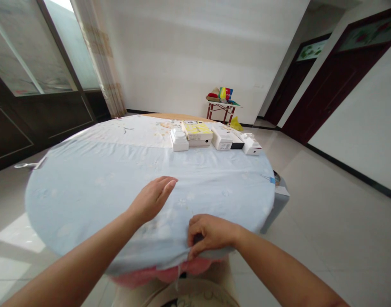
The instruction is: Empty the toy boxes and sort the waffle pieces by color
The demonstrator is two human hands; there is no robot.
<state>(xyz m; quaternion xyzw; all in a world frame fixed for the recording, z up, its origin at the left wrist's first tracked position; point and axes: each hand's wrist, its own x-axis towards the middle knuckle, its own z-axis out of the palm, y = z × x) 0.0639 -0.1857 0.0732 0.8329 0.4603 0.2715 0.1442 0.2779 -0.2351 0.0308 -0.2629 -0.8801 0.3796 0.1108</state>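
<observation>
My left hand [155, 197] is over the middle of the round table, its fingers stretched out and thumb alongside, holding nothing. Beneath it spreads a pale blue tablecloth [96, 192] with faint flower patterns. At the near edge of the table, my right hand [211, 233] has its fingers curled in and its thumb tip down by the cloth's edge. The cloth is creased next to that thumb. A thin whitish, see-through strip hangs just below; whether the fingers pinch it or the cloth, I cannot make out.
Along the far side stand a yellow-and-white box [197, 133], a white box [179, 140], another white box [221, 138] and a right-hand white box [251, 144]. A small folding table [221, 104] with colourful items is by the wall. Pink fabric [138, 278] hangs under the near edge.
</observation>
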